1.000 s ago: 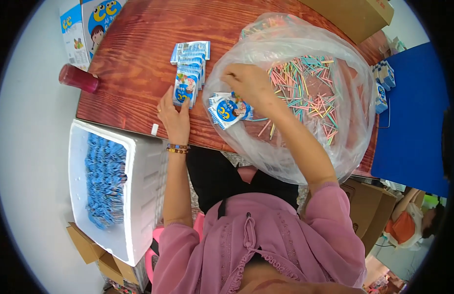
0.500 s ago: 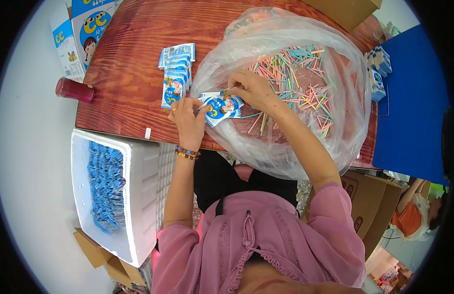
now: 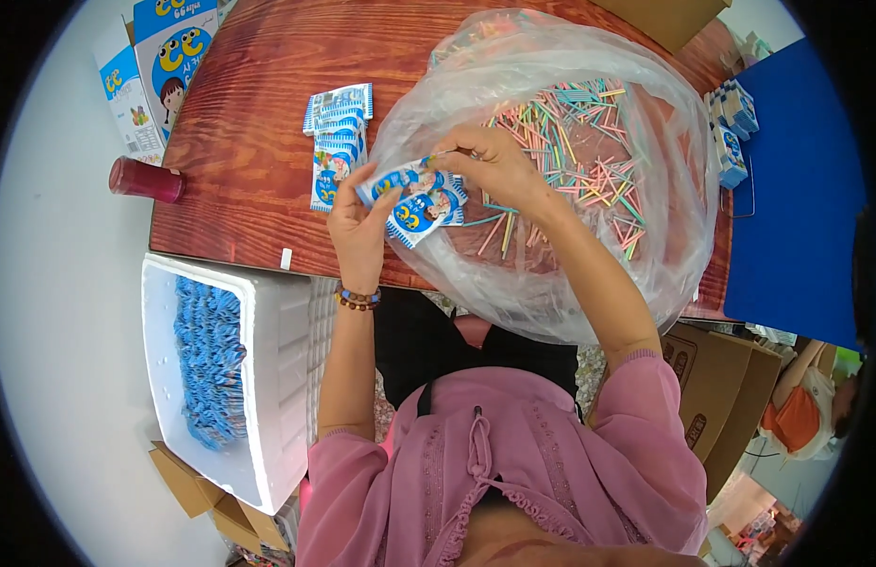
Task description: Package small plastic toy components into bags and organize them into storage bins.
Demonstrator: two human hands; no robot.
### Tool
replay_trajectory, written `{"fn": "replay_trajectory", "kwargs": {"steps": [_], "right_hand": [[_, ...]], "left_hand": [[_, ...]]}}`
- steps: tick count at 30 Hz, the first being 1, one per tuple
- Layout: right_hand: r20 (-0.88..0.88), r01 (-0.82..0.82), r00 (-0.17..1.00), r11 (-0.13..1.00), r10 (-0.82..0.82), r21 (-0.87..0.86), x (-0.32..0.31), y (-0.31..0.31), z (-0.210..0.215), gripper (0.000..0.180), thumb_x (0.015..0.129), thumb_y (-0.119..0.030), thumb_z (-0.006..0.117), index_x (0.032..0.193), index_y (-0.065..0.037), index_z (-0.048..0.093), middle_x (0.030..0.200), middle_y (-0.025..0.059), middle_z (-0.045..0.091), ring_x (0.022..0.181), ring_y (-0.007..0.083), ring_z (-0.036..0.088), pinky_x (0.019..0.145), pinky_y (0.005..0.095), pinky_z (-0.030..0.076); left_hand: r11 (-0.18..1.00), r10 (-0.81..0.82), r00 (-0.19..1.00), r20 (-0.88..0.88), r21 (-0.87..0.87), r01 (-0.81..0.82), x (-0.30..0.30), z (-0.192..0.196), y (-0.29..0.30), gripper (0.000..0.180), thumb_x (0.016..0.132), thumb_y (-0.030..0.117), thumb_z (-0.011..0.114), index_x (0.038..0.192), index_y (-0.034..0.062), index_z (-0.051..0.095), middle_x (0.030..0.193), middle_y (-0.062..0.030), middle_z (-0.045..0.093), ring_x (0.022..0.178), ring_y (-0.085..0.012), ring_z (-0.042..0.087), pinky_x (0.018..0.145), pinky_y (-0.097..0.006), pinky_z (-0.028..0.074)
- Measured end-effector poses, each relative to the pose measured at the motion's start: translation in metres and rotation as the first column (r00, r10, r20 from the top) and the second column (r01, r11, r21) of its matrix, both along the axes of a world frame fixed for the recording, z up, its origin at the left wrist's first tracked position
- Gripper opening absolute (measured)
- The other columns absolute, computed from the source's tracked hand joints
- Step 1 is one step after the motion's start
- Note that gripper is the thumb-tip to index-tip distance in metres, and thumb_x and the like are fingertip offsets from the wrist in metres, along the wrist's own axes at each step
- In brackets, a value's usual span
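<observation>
A small blue-and-white packet (image 3: 397,180) is stretched between my hands, just above the table. My left hand (image 3: 358,227) is closed on one end of it, thumb against fingers. At the opposite end, my right hand (image 3: 494,168) pinches the packet with its fingertips. More packets of the same kind (image 3: 422,215) lie beneath it at the near left edge of a clear plastic bag (image 3: 438,283). Thin pastel sticks (image 3: 579,142) are scattered over the bag to the right of my right hand. Beyond my left hand, an overlapping row of packets (image 3: 336,161) rests on the wood.
On the left stands a white foam box (image 3: 279,331) with rows of blue packets inside. A dark red cylindrical container (image 3: 147,180) lies at the table's left edge, near printed cartons (image 3: 173,66). A blue panel (image 3: 797,208) with small boxes is at the right; another person (image 3: 799,411) is beyond.
The packet between my hands has come up off the ones below and now shows its printed front. My left hand has moved slightly away from me and turned; the right stays nearly in place.
</observation>
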State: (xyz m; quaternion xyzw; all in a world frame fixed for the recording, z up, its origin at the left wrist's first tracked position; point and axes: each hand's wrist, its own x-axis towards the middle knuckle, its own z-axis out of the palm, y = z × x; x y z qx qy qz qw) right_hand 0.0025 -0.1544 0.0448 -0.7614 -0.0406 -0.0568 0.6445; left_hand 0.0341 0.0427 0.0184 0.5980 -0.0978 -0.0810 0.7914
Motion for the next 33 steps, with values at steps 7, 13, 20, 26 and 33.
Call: {"fn": "replay_trajectory", "kwargs": {"steps": [7,13,20,26,33], "right_hand": [[-0.159,0.048,0.987,0.996,-0.035,0.080,-0.033,-0.003,-0.004,0.010,0.088,-0.011,0.067,0.093,-0.003,0.071,0.079,-0.0008,0.065,0.070,0.0023,0.054,0.057,0.0205,0.043],[-0.140,0.086,0.988,0.984,-0.065,0.153,-0.053,-0.007,-0.007,0.013,0.088,-0.010,0.067,0.097,-0.001,0.070,0.084,0.0010,0.067,0.077,0.0047,0.058,0.067,0.0221,0.046],[-0.115,0.128,0.988,0.959,-0.102,0.252,-0.063,-0.013,-0.012,0.014,0.088,-0.009,0.067,0.098,0.000,0.069,0.085,0.0010,0.066,0.079,0.0052,0.057,0.069,0.0224,0.046],[-0.126,0.105,0.988,0.984,-0.087,0.145,-0.067,-0.016,-0.014,0.011,0.085,-0.010,0.070,0.092,-0.002,0.069,0.074,-0.0032,0.057,0.071,0.0030,0.050,0.061,0.0218,0.041],[-0.099,0.092,0.991,0.994,-0.086,0.060,-0.067,-0.018,-0.017,0.011,0.086,-0.012,0.069,0.086,-0.002,0.067,0.071,-0.0045,0.052,0.067,0.0029,0.045,0.058,0.0223,0.037]], "left_hand": [[0.983,-0.106,0.983,-0.153,-0.164,0.081,-0.018,-0.004,-0.017,0.013,0.089,0.005,0.066,0.099,-0.0024,0.069,0.091,-0.0052,0.070,0.074,-0.0066,0.063,0.065,-0.021,0.050],[0.984,-0.119,0.985,-0.125,-0.148,0.101,-0.030,-0.008,-0.026,0.013,0.088,0.003,0.066,0.099,-0.0025,0.069,0.094,-0.0042,0.069,0.082,-0.0072,0.063,0.073,-0.023,0.050],[0.975,-0.076,0.988,-0.136,-0.217,0.045,-0.046,-0.014,-0.040,0.014,0.087,0.001,0.066,0.100,-0.0021,0.069,0.093,-0.0026,0.068,0.080,-0.0063,0.061,0.071,-0.021,0.049],[0.977,-0.069,0.975,-0.212,-0.211,0.023,-0.047,-0.012,-0.040,0.011,0.087,0.002,0.067,0.098,-0.0011,0.069,0.091,-0.0015,0.068,0.078,-0.0054,0.060,0.068,-0.020,0.047],[0.982,0.058,0.981,-0.185,-0.166,-0.089,-0.049,-0.023,-0.044,0.011,0.089,0.005,0.065,0.098,-0.0005,0.069,0.090,-0.0013,0.068,0.079,-0.0047,0.060,0.068,-0.020,0.046]]}}
